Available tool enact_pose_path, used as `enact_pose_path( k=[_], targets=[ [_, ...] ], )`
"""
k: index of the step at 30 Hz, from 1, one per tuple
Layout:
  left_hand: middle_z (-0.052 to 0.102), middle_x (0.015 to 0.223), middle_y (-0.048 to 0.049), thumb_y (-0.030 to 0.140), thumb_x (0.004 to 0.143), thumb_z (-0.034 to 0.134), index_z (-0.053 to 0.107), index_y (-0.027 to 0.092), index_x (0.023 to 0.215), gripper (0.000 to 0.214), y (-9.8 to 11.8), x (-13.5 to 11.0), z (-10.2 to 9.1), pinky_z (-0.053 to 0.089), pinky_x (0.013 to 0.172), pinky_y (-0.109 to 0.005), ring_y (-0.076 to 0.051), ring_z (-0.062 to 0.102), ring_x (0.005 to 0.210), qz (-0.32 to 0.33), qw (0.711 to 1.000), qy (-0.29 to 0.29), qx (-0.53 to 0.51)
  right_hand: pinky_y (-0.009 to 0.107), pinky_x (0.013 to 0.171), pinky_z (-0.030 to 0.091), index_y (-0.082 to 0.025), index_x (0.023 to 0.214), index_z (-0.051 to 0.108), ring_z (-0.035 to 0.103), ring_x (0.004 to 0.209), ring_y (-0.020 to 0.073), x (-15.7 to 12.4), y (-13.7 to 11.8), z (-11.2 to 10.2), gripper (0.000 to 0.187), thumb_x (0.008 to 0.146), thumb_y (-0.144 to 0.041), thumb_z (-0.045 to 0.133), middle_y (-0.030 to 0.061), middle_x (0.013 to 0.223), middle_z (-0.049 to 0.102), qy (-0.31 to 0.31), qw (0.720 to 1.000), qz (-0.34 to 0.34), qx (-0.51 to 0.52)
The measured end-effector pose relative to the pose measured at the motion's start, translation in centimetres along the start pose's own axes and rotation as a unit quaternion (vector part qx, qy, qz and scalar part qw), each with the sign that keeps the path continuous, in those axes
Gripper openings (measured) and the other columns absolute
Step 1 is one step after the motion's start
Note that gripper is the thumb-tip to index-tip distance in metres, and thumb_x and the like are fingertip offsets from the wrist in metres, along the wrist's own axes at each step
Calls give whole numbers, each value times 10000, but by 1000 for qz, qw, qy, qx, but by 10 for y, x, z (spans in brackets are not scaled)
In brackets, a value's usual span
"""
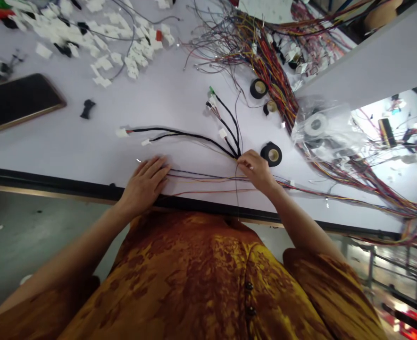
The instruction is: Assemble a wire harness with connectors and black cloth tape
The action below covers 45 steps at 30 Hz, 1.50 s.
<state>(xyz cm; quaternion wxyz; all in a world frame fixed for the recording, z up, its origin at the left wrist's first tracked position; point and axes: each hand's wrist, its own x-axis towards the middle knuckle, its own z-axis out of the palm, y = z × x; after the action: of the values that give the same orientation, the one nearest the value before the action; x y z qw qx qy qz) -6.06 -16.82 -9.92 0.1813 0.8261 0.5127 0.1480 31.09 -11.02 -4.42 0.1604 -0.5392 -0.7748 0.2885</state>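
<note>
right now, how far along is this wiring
Done: the far branches are wrapped in black. In hand: the right hand pinches the junction; the left hand presses the loose wires flat. Left: those coloured wires are bare, tape roll nearby.

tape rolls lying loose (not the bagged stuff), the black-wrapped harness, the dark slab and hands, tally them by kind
black tape rolls: 3
black-wrapped harness: 1
dark flat slab: 1
hands: 2, left hand flat on loose wires, right hand pinching the harness
total: 7
</note>
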Motion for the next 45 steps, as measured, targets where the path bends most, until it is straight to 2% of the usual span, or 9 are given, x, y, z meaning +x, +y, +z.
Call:
enact_pose_path(
  k=[6,11,14,18,22,28,36,40,45],
  targets=[
    [445,1566,-101,343,1027,387,561,189,1398,437,-1,0,1,291,1226,-512,-281,351,1492,3,1000,2,7,213,510,402,-204,803,593,509,540,91,45,-5,18,50,849,-217,581,-35,667,558,90,977,104,160],
    [451,1564,-94,337,1030,379,577,178,1375,428,1,1,-1,295,1226,-497,-272,347,1495,9,1000,2,5,170,345,237,-220,780,495,363,378,48,64,8,17,129,877,-291,543,-75,596,498,131,893,268,336],
    [443,1568,-103,335,1029,377,560,178,1390,434,1,0,0,292,1223,-513,-274,338,1499,9,1000,4,4,195,438,409,-214,861,562,507,508,76,48,2,14,53,860,-267,566,-20,770,594,125,945,184,240],
    [462,1555,-103,336,1023,385,572,189,1363,415,-1,0,0,290,1227,-497,-267,357,1491,10,1000,8,9,384,889,546,-211,1150,632,634,996,214,-2,-18,6,310,852,-194,548,113,1262,584,48,999,-8,17],
    [470,1550,-102,326,1009,409,571,205,1357,403,-1,0,-2,292,1228,-497,-272,362,1488,11,1000,9,4,346,749,539,-189,1083,633,617,785,178,-60,-29,4,212,900,-259,554,105,1115,627,68,993,95,-19],
    [450,1567,-74,308,993,446,555,216,1361,395,-3,-1,-3,296,1222,-531,-288,360,1487,20,1000,17,-12,283,653,426,-198,910,655,587,741,159,-116,-48,26,120,915,-305,600,55,969,637,-108,965,214,-105],
    [413,1587,-100,305,1002,429,521,204,1356,379,2,0,-9,289,1211,-560,-313,343,1492,26,1000,-3,3,292,683,408,-235,1329,543,589,803,168,-94,-55,33,393,952,-162,461,85,1176,612,-92,974,98,-181],
    [457,1547,-129,328,997,426,534,185,1327,376,3,4,-15,334,1185,-554,-331,372,1471,35,999,-12,14,295,702,387,-230,1084,657,570,843,177,-82,-42,37,259,972,-157,435,69,1097,627,-147,958,-17,-246],
    [557,1441,-160,266,965,444,560,158,1328,396,35,53,-15,375,1169,-498,-307,476,1387,93,995,-26,-27,276,718,416,-188,919,647,561,800,147,-57,-43,11,185,989,-249,487,34,892,630,28,996,-37,-76]
  ],
)
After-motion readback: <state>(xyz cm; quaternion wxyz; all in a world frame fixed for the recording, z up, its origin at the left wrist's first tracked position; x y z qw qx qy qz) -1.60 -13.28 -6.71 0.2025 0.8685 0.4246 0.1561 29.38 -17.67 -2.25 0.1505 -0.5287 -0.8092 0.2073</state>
